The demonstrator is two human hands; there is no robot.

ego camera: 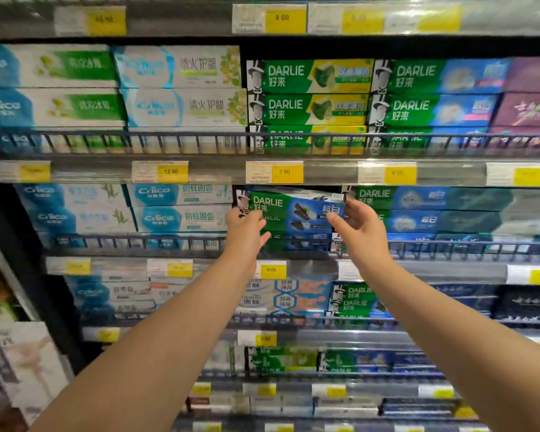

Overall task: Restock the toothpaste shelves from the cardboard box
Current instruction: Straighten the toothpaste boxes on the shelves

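On middle shelf (pixel 449 271), centre bay: left hand (pixel 247 227) grips the left end of the Darlie carton (pixel 293 207), and right hand (pixel 360 226) pinches its right end, above the stack (pixel 296 233) behind the wire rail (pixel 169 242). Carton probably light, stiff and glossy, so best held by the ends.

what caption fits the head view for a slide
Left hand and right hand hold a toothpaste box atop a shelf stack.

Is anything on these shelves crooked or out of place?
Yes: the Darlie box, held at its ends by the left hand and right hand, sits tilted on its stack, not flush like the level boxes beside it.
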